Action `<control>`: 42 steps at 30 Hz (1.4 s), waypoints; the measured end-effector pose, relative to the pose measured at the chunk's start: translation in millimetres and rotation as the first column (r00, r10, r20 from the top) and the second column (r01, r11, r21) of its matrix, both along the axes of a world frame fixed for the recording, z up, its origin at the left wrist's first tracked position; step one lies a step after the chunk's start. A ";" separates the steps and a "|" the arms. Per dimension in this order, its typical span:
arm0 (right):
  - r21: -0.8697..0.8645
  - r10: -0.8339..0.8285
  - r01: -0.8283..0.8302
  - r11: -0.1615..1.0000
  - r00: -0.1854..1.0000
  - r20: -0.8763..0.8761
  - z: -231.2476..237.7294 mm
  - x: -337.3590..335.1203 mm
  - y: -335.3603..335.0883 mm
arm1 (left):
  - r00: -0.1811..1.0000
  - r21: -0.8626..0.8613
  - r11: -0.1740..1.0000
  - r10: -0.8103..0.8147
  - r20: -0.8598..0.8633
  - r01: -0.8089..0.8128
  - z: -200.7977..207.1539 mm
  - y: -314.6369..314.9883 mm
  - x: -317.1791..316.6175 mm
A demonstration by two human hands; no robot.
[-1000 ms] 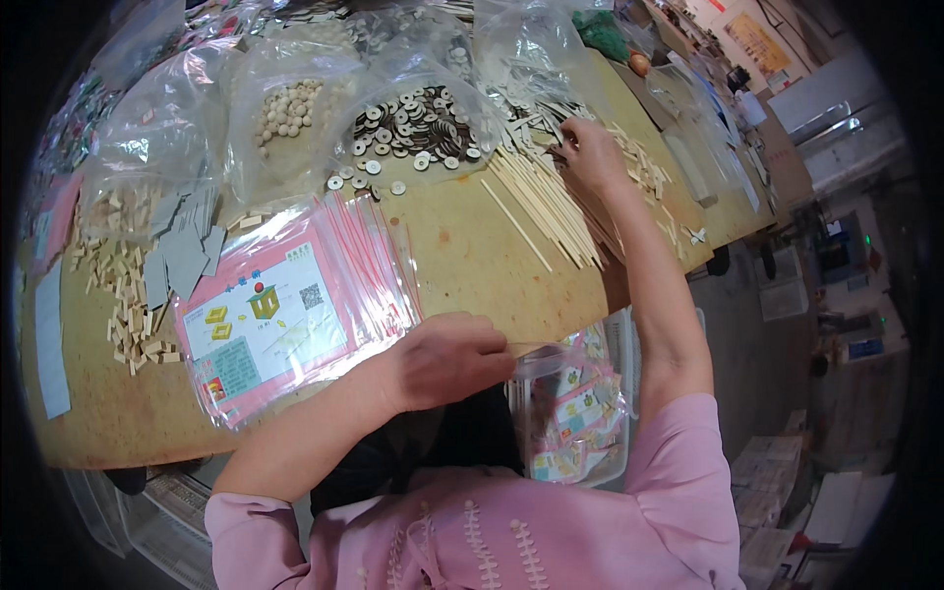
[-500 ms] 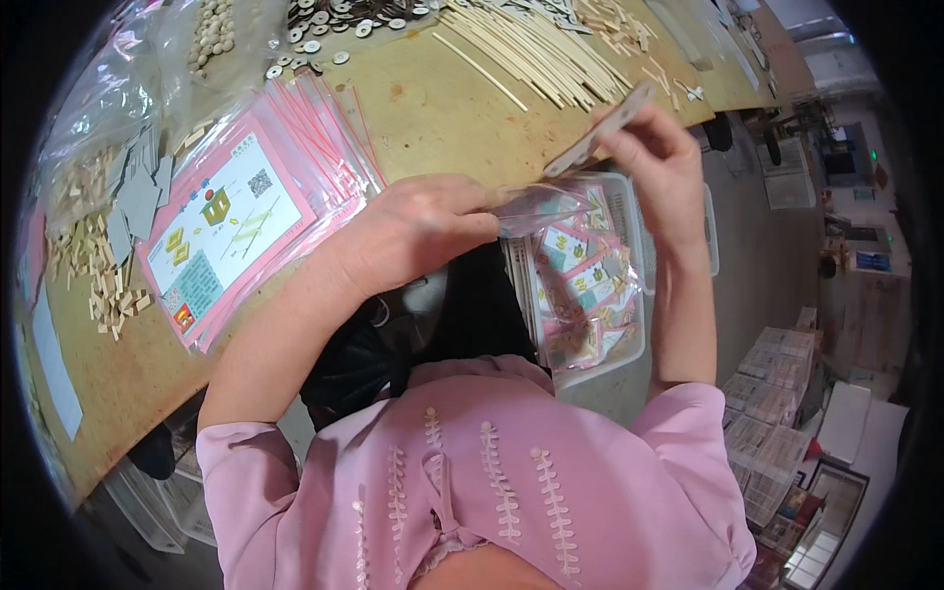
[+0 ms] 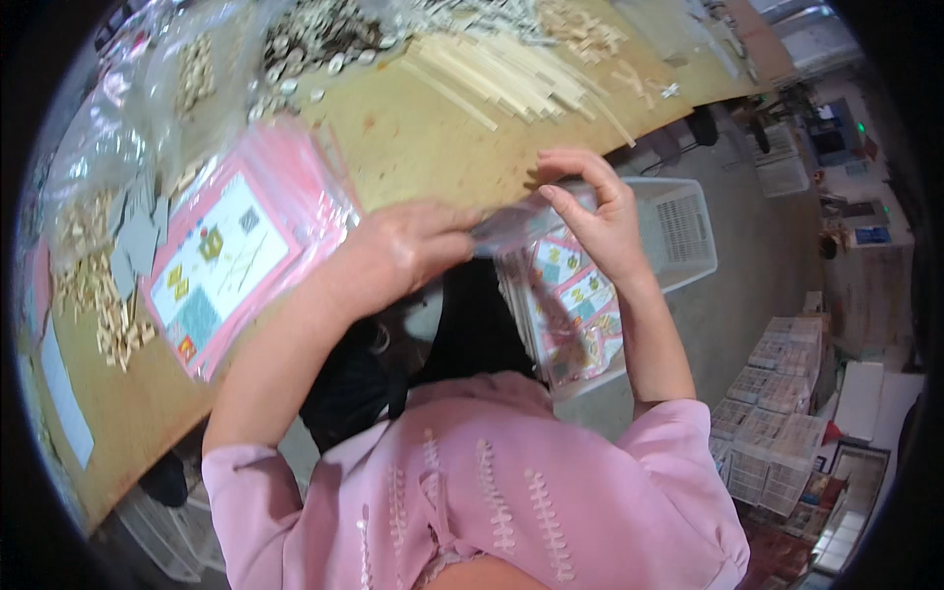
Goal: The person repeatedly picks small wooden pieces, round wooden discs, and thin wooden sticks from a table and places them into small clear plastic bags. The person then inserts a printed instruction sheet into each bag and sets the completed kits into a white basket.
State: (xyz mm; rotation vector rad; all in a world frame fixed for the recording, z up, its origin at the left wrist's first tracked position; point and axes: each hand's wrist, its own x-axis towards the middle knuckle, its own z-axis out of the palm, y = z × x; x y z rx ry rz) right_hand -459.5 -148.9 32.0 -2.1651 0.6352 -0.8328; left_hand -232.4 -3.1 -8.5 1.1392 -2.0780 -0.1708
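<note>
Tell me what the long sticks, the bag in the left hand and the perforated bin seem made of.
Long sticks: probably bare wood, matt, judging by their pale tan colour.

Bag in the left hand: likely thin, glossy plastic film, being see-through; blur hides detail.

Perforated bin: seemingly moulded plastic, whitish and slightly translucent, with regular small openings.

Clear plastic bag [image 3: 511, 228]: thin, see-through, glossy, blurred at its edges.
Place: about 1 o'clock from the middle of the view, just off the near edge of the desk [image 3: 423, 157], with printed packets [image 3: 580, 285] lower down toward its 4 o'clock.
Hold: pinched in the left hand [image 3: 408, 246] at its 9 o'clock; right hand [image 3: 600, 211] at its 2 o'clock, contact unclear.
Contents: too blurred to tell.
</note>
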 end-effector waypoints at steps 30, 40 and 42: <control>-0.518 -0.426 0.151 0.842 0.776 -0.466 -39.7 59.8 -287.7 | 1.000 -0.081 0.997 0.013 0.008 -0.013 1.1 -2.6 2.0; -0.024 -0.257 0.257 0.966 0.949 -0.180 -52.4 30.1 -287.5 | 0.978 0.104 0.992 0.086 -0.189 -0.067 0.4 -2.0 -1.1; 0.139 -0.250 0.260 0.956 0.965 -0.082 -43.0 22.9 -261.6 | 0.991 0.164 0.985 0.075 -0.112 -0.056 0.3 -0.6 0.2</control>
